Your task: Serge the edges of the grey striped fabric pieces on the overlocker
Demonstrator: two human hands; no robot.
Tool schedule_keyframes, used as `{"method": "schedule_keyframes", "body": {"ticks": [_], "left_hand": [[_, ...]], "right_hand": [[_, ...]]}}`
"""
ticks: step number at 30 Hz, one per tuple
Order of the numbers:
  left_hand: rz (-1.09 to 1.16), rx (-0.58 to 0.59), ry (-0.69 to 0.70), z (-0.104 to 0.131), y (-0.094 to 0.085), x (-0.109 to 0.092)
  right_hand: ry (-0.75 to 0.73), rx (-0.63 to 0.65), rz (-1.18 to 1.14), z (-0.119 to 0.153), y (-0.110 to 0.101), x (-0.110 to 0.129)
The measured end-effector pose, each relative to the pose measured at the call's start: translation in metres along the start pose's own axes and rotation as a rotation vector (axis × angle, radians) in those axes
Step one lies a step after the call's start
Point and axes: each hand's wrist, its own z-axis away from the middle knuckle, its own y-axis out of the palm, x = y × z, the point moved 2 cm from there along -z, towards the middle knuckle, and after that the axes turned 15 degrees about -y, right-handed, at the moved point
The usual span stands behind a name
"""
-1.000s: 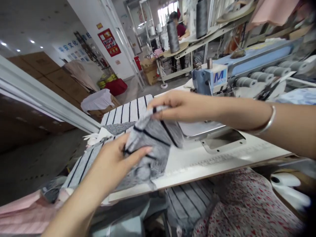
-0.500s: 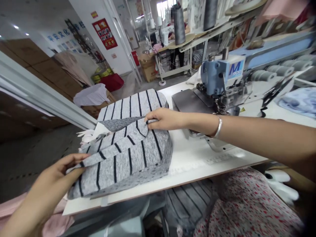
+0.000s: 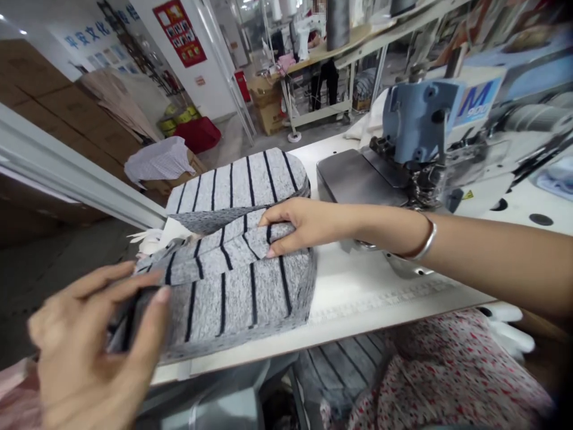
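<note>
A stack of grey fabric pieces with black stripes [image 3: 237, 298] lies on the white sewing table, its top piece partly folded over. My right hand [image 3: 299, 224] pinches the folded edge near the middle of the stack, thumb below and fingers above. My left hand [image 3: 98, 334], blurred by motion, is at the stack's left end with thumb and fingers spread apart; nothing shows held in it. Behind is a second stack of the same striped fabric [image 3: 242, 179]. To the right stands a blue and white sewing machine [image 3: 421, 125] with a metal plate [image 3: 360, 179].
A white post [image 3: 85, 161] slants along the table's left side. Below the front edge hang floral fabric [image 3: 439, 370] and more striped fabric [image 3: 344, 364]. Cardboard boxes [image 3: 67, 113] are piled at the far left. A person sits at another machine in the background.
My left hand has let go of the fabric's left edge and its fingers have spread. My right hand still grips the fold, now turned further down. The view has shifted closer.
</note>
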Motion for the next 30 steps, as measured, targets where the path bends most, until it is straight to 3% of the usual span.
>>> {"method": "schedule_keyframes", "body": {"ticks": [2, 4, 5, 8, 10, 11, 13, 17, 21, 25, 30], "left_hand": [[0.020, 0.242, 0.204, 0.025, 0.008, -0.032], [0.062, 0.478, 0.223, 0.046, 0.020, -0.054], [0.096, 0.517, 0.200, 0.053, 0.025, -0.060], [0.173, 0.452, 0.156, 0.065, 0.033, -0.063], [0.178, 0.422, 0.167, 0.069, 0.035, -0.059], [0.182, 0.403, 0.181, 0.070, 0.035, -0.057], [0.193, 0.382, 0.214, 0.072, 0.034, -0.055], [0.201, 0.395, 0.264, 0.073, 0.032, -0.054], [0.187, 0.426, 0.269, 0.072, 0.028, -0.051], [0.162, 0.465, 0.320, 0.073, 0.029, -0.053], [0.240, 0.471, 0.201, 0.065, 0.039, -0.054]], "right_hand": [[-0.086, 0.032, 0.096, 0.001, 0.001, 0.000], [-0.172, 0.041, 0.276, 0.002, -0.002, -0.001], [-0.187, 0.009, 0.392, 0.003, -0.005, -0.002], [-0.107, -0.304, 0.695, 0.005, -0.022, 0.001], [-0.069, -0.523, 0.733, 0.010, -0.029, 0.013], [-0.078, -0.546, 0.698, 0.012, -0.028, 0.021], [-0.128, -0.387, 0.591, 0.018, -0.017, 0.038], [-0.206, 0.134, 0.538, 0.031, 0.021, 0.061], [-0.212, 0.388, 0.750, 0.030, 0.042, 0.062], [-0.228, 0.447, 0.786, 0.020, 0.044, 0.056], [-0.139, 0.304, 0.416, 0.020, 0.030, 0.051]]}}
